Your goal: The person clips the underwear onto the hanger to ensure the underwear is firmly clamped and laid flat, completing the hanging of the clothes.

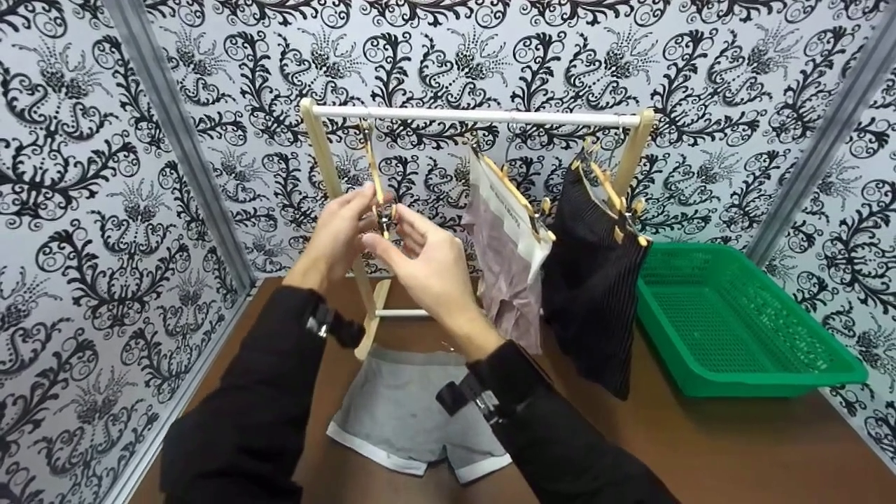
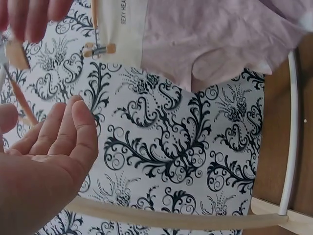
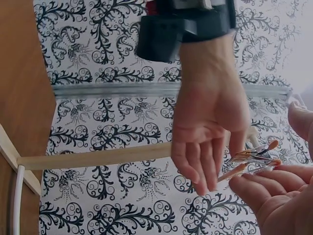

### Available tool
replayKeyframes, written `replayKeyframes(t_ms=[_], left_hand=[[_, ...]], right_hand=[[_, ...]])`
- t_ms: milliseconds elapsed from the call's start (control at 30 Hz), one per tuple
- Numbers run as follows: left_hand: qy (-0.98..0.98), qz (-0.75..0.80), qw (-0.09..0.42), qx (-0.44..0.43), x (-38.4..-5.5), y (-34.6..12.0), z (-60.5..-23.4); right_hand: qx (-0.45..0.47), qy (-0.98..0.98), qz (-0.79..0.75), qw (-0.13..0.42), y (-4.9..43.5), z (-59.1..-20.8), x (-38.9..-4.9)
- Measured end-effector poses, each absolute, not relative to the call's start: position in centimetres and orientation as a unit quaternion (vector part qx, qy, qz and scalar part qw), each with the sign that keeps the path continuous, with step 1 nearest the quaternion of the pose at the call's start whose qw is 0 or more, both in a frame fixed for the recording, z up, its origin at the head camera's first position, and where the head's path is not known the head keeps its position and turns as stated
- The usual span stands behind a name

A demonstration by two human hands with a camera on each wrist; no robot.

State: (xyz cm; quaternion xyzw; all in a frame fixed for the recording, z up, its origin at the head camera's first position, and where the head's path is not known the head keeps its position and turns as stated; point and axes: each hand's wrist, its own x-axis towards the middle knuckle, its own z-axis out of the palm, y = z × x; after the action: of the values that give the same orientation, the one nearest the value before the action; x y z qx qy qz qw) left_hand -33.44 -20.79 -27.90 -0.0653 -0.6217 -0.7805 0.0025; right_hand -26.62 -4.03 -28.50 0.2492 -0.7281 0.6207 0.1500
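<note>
In the head view both hands are raised around the front end of a wooden clip hanger (image 1: 374, 168) on the rack's left side. My left hand (image 1: 339, 234) is at its bar; in the left wrist view the fingers (image 2: 61, 132) are loosely bent, with the thumb apart from them. My right hand (image 1: 434, 269) reaches in from the other side. Its fingertips are right at the metal clips (image 3: 257, 157), while the thumb stands away from them. No garment hangs from this hanger. Below the hands, grey shorts (image 1: 406, 406) with white hems lie flat on the table.
The rack's white rail (image 1: 448, 115) also carries pale mauve shorts (image 1: 507, 280) and a black ribbed garment (image 1: 595, 280) on clip hangers. A green plastic basket (image 1: 672, 371) stands on the right of the brown table (image 1: 630, 455). Patterned walls enclose the table.
</note>
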Motion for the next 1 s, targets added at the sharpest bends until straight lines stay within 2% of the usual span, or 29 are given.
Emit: replayKeyframes(t_ms=[200, 567, 1000], left_hand=[[-0.608, -0.792, 0.015, -0.056, -33.8, -19.3, -26.9], [-0.584, -0.808, 0.041, -0.059, -33.6, -17.6, -26.6], [-0.601, -0.787, 0.075, -0.115, -32.2, -16.5, -25.5]], right_hand=[[0.273, -0.678, 0.663, 0.161, -4.0, -28.2, -27.0], [0.251, -0.675, 0.664, 0.200, -3.2, -28.0, -27.1], [0.276, -0.652, 0.666, 0.236, -1.4, -28.1, -25.8]])
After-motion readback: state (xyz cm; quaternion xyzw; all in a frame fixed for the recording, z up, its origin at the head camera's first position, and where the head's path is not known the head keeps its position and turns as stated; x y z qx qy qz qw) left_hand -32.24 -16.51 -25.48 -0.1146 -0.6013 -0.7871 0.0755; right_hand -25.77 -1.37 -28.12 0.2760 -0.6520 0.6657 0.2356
